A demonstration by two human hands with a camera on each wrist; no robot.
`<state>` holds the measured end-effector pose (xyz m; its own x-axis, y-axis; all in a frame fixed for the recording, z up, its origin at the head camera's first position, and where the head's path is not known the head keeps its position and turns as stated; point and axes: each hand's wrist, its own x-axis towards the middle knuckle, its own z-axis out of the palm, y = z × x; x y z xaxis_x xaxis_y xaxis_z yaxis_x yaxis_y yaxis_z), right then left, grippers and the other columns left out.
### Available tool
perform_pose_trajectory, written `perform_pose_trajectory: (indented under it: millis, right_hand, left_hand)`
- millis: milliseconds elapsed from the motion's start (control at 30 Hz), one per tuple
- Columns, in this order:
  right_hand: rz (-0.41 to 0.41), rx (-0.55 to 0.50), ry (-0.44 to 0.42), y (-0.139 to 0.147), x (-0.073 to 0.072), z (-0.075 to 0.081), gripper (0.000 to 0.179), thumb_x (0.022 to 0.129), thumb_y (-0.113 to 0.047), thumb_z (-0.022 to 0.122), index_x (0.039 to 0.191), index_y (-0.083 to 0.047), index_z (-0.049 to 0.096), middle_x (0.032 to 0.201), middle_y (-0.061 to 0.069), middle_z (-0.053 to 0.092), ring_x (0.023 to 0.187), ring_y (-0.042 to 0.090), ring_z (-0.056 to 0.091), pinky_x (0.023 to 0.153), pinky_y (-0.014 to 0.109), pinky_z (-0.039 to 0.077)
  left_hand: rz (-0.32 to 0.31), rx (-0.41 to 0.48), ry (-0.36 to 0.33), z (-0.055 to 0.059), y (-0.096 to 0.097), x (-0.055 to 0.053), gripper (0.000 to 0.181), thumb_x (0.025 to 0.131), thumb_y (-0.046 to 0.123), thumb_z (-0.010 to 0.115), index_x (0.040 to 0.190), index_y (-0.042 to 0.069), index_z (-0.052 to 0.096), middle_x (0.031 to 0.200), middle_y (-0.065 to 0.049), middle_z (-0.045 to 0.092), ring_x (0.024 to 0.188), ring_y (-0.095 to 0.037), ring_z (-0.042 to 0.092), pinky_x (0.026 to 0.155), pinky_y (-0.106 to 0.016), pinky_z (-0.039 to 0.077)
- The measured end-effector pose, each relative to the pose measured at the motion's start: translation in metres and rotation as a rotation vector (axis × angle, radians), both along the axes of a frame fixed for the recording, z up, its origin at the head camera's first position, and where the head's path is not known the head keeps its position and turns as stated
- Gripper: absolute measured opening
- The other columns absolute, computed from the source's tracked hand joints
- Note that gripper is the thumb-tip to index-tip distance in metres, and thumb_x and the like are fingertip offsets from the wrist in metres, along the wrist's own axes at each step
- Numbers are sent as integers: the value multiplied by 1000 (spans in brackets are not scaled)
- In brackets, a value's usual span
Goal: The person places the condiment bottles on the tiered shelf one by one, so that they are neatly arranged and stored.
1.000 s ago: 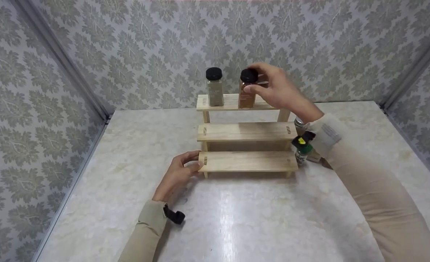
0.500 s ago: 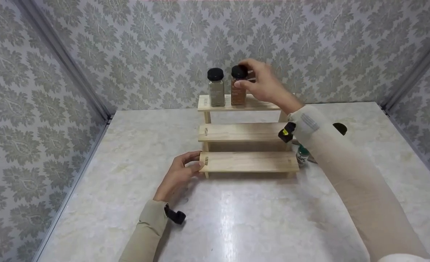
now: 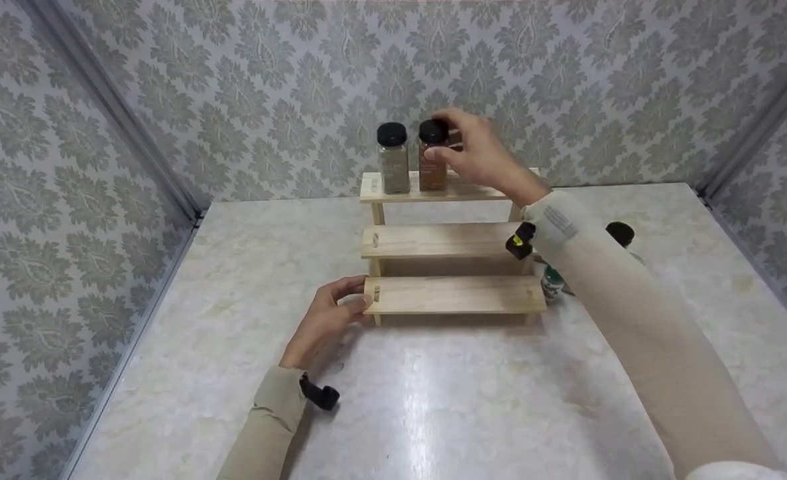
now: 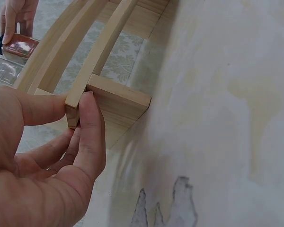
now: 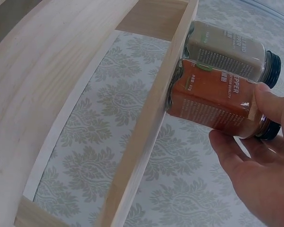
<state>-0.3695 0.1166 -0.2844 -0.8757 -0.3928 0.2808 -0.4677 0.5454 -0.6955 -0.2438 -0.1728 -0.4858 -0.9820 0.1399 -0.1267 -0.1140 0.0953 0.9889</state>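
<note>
A three-step wooden rack (image 3: pixel 456 295) stands on the table. My left hand (image 3: pixel 330 313) pinches the left end of its lowest shelf between thumb and fingers, as the left wrist view (image 4: pixel 52 156) also shows. On the top shelf, my right hand (image 3: pixel 476 152) grips a pepper jar (image 3: pixel 432 175) of red-orange powder near its black lid. That jar (image 5: pixel 213 97) stands upright with its base at the shelf. Just left of it is a second pepper jar (image 3: pixel 394 167) with grey-beige powder and a black lid, standing on the same shelf.
Right of the rack, a small green-capped bottle (image 3: pixel 552 285) stands on the table, partly behind the right sleeve. A black lid (image 3: pixel 620 233) shows beyond the right forearm. Patterned wall panels (image 3: pixel 286 100) rise behind the table (image 3: pixel 246 267).
My right hand has brought the red-orange pepper jar leftward along the top shelf, closer to the grey-beige one. My left hand has stayed on the lowest shelf's end.
</note>
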Motion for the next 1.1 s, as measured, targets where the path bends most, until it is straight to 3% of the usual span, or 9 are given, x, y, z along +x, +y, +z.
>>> perform_pose_trajectory:
  millis: [200, 333, 700, 1000, 1100]
  right_hand:
    - [-4, 19, -64, 9, 6, 7, 71, 106, -21, 70, 166, -9, 35, 165, 15, 44, 150, 34, 49, 125, 43, 42]
    - [3, 12, -47, 25, 15, 9, 71, 106, -24, 70, 166, -10, 34, 167, 14, 42, 153, 34, 43, 128, 45, 38]
    - [-35, 37, 71, 94, 62, 0, 62, 106, -27, 70, 160, -7, 46, 158, 16, 54, 148, 38, 50, 126, 53, 39]
    - [-73, 47, 90, 144, 96, -17, 59, 105, -24, 72, 158, -8, 51, 155, 20, 56, 143, 44, 52, 121, 60, 41]
    - [-102, 51, 95, 160, 105, -24, 58, 105, -24, 72, 157, -9, 52, 154, 18, 57, 141, 41, 54, 120, 55, 43]
  left_hand:
    - [-33, 5, -1, 0, -1, -1, 46, 103, 3, 68, 148, 3, 60, 141, -20, 60, 108, -28, 72, 88, -40, 65]
    - [-41, 6, 4, 0, -2, -1, 47, 104, 4, 68, 150, 2, 59, 142, -21, 59, 108, -27, 72, 90, -41, 65]
    - [-13, 5, -12, 0, -1, -2, 46, 102, 2, 68, 148, 4, 61, 144, -19, 59, 112, -26, 70, 92, -39, 64]
    - [-20, -24, -11, 0, -1, -3, 44, 104, 3, 68, 147, 5, 62, 141, -19, 61, 110, -25, 71, 92, -38, 65]
    - [-24, -31, -5, -1, -2, -3, 44, 104, 3, 68, 147, 5, 62, 141, -19, 61, 110, -24, 71, 92, -38, 65]
